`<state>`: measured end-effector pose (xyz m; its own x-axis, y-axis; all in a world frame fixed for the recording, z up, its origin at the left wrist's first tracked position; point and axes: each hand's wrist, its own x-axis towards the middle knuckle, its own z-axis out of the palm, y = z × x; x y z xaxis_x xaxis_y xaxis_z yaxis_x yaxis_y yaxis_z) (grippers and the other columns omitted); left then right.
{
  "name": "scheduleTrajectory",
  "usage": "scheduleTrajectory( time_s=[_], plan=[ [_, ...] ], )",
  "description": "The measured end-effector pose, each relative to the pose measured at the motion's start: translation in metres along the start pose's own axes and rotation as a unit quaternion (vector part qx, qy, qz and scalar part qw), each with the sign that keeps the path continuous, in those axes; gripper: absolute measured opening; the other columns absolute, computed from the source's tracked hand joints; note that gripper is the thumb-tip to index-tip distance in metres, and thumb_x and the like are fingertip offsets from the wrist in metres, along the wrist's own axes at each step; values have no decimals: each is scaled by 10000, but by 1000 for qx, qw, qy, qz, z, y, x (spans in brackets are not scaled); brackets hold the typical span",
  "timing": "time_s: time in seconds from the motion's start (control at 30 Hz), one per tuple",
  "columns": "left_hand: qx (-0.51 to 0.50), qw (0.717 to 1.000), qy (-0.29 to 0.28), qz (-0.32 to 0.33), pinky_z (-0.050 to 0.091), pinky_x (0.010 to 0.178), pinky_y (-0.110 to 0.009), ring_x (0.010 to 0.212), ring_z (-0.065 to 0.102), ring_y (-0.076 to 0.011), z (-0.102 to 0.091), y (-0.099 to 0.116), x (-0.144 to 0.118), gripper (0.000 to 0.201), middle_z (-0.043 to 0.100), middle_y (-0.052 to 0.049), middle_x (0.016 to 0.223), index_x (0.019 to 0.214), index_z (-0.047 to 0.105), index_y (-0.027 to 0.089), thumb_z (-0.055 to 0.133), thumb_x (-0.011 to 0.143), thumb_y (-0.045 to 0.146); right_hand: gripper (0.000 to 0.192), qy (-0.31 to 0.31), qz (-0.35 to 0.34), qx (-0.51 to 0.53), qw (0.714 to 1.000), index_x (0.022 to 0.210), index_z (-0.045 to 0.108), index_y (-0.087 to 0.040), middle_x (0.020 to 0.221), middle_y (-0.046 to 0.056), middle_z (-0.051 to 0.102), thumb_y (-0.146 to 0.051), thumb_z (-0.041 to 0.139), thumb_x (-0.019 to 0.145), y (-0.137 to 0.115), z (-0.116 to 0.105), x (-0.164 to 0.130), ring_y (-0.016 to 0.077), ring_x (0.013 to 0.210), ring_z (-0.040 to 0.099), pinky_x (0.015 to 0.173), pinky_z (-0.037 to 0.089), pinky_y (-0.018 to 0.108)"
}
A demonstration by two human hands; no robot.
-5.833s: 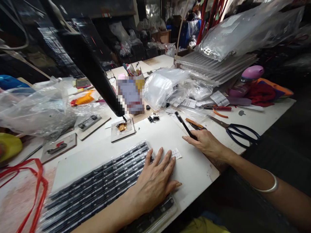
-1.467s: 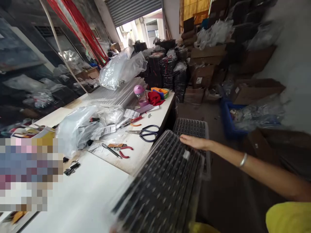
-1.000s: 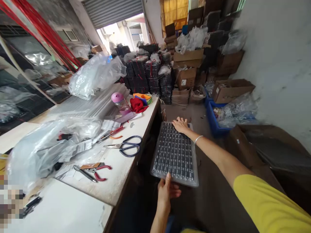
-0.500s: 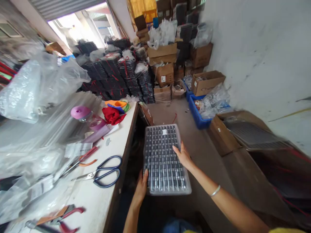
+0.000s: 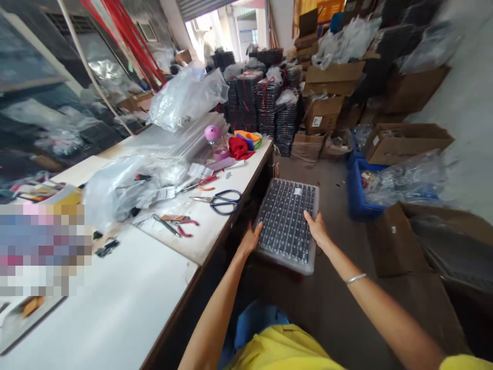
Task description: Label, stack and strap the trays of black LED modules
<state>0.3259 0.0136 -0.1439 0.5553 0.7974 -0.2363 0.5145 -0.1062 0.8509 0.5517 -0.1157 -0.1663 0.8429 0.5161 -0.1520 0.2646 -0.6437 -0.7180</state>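
Note:
A clear plastic tray (image 5: 288,226) packed with rows of small dark parts is held up beside the table's edge, over the floor. My left hand (image 5: 252,237) grips its left side, thumb on top and the other fingers hidden beneath. On the right side, my right hand (image 5: 316,226) holds it the same way, thumb over the rim. A small white label (image 5: 298,191) lies near the tray's far end. To the left on the table are scissors (image 5: 223,201) with dark blue handles and red-handled pliers (image 5: 187,226).
The white table (image 5: 154,303) runs along my left, with plastic bags (image 5: 115,190), a pink-topped bottle (image 5: 213,133) and a red cloth (image 5: 239,148). Cardboard boxes (image 5: 400,241) and a blue crate (image 5: 362,200) line the right wall. Stacks of black trays (image 5: 285,123) stand at the back.
My view has swung left, so more of the table shows. The tray, still in both hands, now appears further right and slightly turned.

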Motion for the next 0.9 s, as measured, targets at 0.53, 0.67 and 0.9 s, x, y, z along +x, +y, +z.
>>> scheduleTrajectory(
  time_s=[0.53,0.67,0.9],
  plan=[
    [486,838,203,145,254,1062,-572,1376,214,-406,-110,27,-133,641,355,-193,1462,1408,347,106,558,808,191,792,10,8,146,989,1472,173,-67,1510,200,254,-457,454,843,13,-44,-93,275,1388,260,1117,231,399],
    [522,811,215,154,211,1072,-597,1380,204,-410,-107,21,-128,705,344,-204,1467,1421,326,111,582,765,153,746,34,-21,146,988,1453,270,-159,1465,171,360,-429,516,802,17,-70,-120,296,1337,356,1078,282,461],
    [539,796,217,171,188,1067,-617,1367,237,-412,-109,18,-126,666,366,-228,1447,1408,337,70,523,774,154,686,65,-60,160,983,1437,294,-185,1426,172,414,-429,494,828,1,-100,-173,274,1278,439,1033,351,454]
  ],
)
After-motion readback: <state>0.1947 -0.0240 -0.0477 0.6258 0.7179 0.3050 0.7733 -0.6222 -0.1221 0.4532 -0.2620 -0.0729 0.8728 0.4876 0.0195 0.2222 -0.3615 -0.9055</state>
